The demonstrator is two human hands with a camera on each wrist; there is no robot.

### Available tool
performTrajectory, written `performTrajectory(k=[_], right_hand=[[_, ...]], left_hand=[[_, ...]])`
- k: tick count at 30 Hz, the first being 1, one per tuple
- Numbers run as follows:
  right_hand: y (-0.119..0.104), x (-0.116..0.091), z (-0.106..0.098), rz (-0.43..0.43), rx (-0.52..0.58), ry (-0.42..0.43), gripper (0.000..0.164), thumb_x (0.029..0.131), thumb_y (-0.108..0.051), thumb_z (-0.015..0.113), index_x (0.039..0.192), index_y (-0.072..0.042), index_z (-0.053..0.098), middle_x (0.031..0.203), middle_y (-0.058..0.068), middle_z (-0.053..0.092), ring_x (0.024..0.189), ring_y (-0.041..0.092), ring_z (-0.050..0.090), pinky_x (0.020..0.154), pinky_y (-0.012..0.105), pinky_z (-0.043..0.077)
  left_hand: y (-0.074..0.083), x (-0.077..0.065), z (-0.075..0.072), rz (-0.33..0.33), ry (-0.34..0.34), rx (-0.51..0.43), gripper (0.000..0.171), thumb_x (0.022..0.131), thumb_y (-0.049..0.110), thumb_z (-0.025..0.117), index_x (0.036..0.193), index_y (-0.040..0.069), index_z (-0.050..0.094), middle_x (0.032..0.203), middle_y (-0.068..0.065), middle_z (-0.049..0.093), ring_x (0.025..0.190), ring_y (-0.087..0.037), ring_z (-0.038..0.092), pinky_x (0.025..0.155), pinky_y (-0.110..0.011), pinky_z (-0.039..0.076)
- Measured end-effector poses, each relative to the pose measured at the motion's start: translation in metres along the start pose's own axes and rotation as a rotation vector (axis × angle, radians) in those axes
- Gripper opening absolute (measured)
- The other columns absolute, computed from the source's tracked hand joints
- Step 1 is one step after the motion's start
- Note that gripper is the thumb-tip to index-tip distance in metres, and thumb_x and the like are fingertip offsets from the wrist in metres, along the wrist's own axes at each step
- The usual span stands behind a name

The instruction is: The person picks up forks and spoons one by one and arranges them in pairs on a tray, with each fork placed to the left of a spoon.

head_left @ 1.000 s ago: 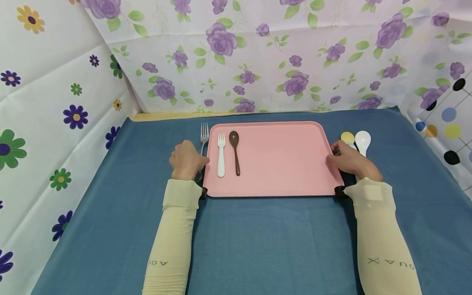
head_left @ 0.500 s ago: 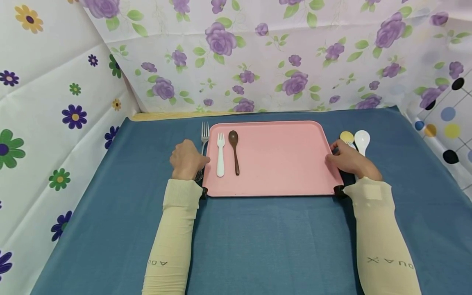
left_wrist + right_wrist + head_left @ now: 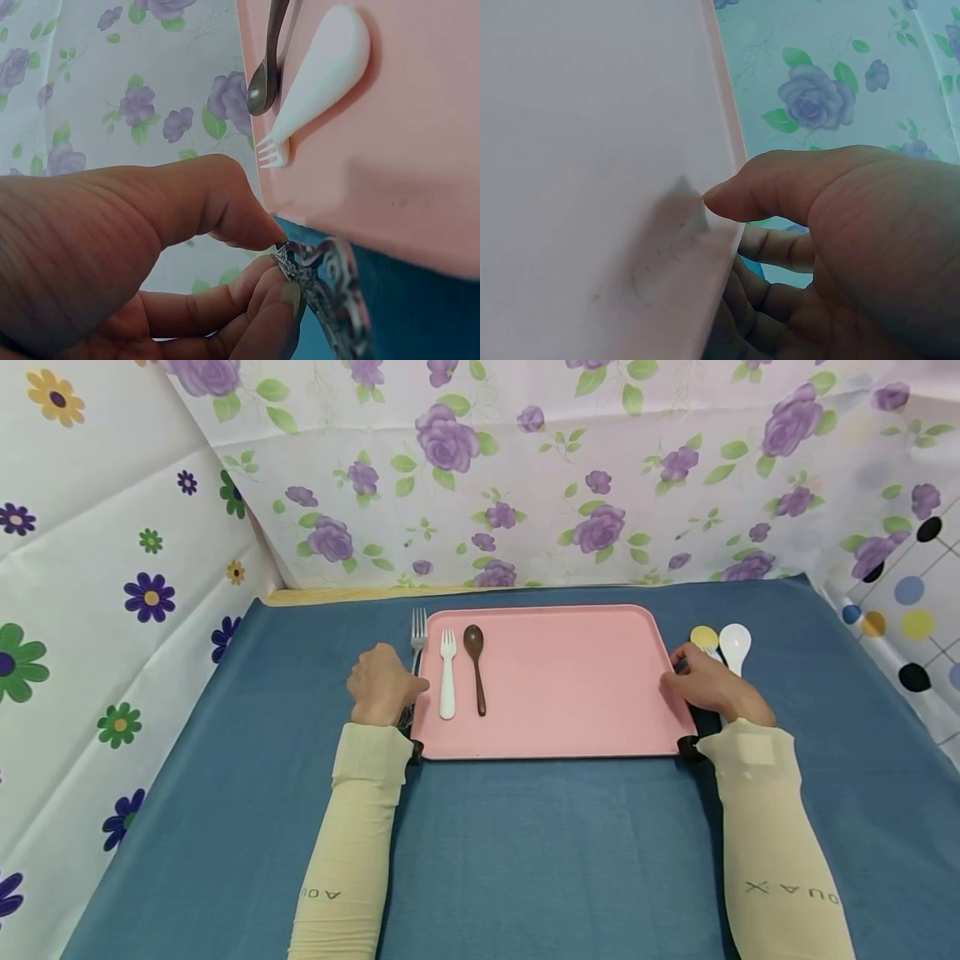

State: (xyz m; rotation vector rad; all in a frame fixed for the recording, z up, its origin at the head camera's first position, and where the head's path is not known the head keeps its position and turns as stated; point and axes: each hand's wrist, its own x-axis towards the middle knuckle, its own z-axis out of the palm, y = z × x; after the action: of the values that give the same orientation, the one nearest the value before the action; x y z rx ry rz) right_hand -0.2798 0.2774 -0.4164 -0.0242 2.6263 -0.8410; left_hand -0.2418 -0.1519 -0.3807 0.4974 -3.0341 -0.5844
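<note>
My left hand point(image 3: 380, 685) pinches a silver fork point(image 3: 418, 631) beside the left edge of a pink tray point(image 3: 577, 685). Its ornate openwork handle point(image 3: 319, 304) fills the lower right of the left wrist view; the tines stand up past the hand in the head view, close by the tray's corner. With the thumb on top and the other fingers around the side, my right hand point(image 3: 708, 681) grips the tray's right edge. On the left part of the tray lie a white fork point(image 3: 447, 681) and a dark brown spoon point(image 3: 474, 647), side by side.
Right of the tray, partly behind the right hand, lie a yellow-ended utensil point(image 3: 703, 637), a white spoon point(image 3: 736, 645) and pale fork tines point(image 3: 712, 652). A blue cloth point(image 3: 555, 843) covers the table; flowered sheets point(image 3: 525, 468) hang at the back and sides.
The left hand and the silver fork have shifted very slightly right, nearer the tray. The right hand keeps its grip on the tray edge.
</note>
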Motion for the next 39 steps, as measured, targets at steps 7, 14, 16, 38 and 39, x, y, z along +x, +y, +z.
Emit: performTrajectory(k=[7,14,16,38,39], right_hand=[[-0.001,0.0,0.0,-0.013,0.002,0.003,0.046,0.097,-0.026,0.047,0.127,0.005,0.033,0.115,0.026,0.048,0.097,0.034,0.051,0.083,0.048,0.046],[0.001,0.0,-0.001,-0.001,0.009,-0.01,0.049,0.097,-0.028,0.048,0.129,0.005,0.032,0.116,0.025,0.047,0.097,0.034,0.05,0.082,0.047,0.046],[0.001,0.0,-0.001,0.002,0.014,-0.016,0.049,0.097,-0.028,0.048,0.13,0.005,0.032,0.116,0.025,0.046,0.097,0.034,0.049,0.082,0.047,0.046],[0.0,-0.001,-0.001,-0.021,0.022,-0.029,0.045,0.097,-0.022,0.046,0.129,0.006,0.031,0.118,0.026,0.045,0.102,0.035,0.048,0.087,0.051,0.044],[0.0,0.0,-0.001,-0.022,0.019,-0.031,0.045,0.097,-0.022,0.046,0.129,0.007,0.031,0.118,0.026,0.045,0.102,0.036,0.048,0.087,0.052,0.044]], left_hand=[[0.003,-0.002,-0.001,0.007,-0.013,-0.017,0.032,0.076,0.032,0.078,0.07,0.004,0.063,0.061,-0.008,0.053,0.056,-0.026,0.058,0.051,-0.038,0.045],[0.006,-0.004,0.001,0.023,-0.016,-0.023,0.033,0.077,0.032,0.078,0.067,0.005,0.062,0.06,-0.008,0.052,0.056,-0.026,0.057,0.05,-0.037,0.043],[0.007,-0.004,0.001,0.031,-0.015,-0.024,0.032,0.077,0.032,0.078,0.068,0.005,0.063,0.06,-0.008,0.053,0.056,-0.026,0.057,0.051,-0.037,0.044],[0.015,-0.005,0.003,0.039,-0.017,0.006,0.036,0.076,0.033,0.079,0.085,0.0,0.066,0.068,-0.008,0.055,0.062,-0.024,0.054,0.053,-0.036,0.042],[0.015,-0.005,0.003,0.04,-0.017,0.004,0.036,0.076,0.032,0.079,0.085,0.0,0.066,0.067,-0.008,0.054,0.061,-0.023,0.054,0.052,-0.035,0.041]])
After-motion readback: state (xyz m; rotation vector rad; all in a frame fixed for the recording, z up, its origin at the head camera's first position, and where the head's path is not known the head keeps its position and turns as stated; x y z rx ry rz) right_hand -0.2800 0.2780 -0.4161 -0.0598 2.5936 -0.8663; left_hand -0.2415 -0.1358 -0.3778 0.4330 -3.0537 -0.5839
